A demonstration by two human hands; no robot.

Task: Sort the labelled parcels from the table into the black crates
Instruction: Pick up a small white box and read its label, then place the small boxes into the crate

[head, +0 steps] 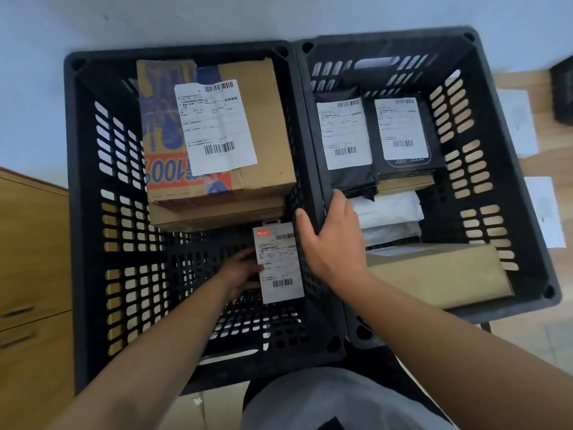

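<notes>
Two black crates stand side by side on the floor below me. Deep in the left crate, my left hand holds a small white labelled parcel near the bottom, against the right wall. Behind it, a cardboard box with a white label lies on top of another flat carton. My right hand grips the rims where the crates meet. The right crate holds two black labelled pouches, white bags and a brown box.
A wooden cabinet with drawers stands to the left of the crates. White sheets of paper lie on the wooden floor to the right. Another dark object sits at the far right edge. A pale wall lies behind the crates.
</notes>
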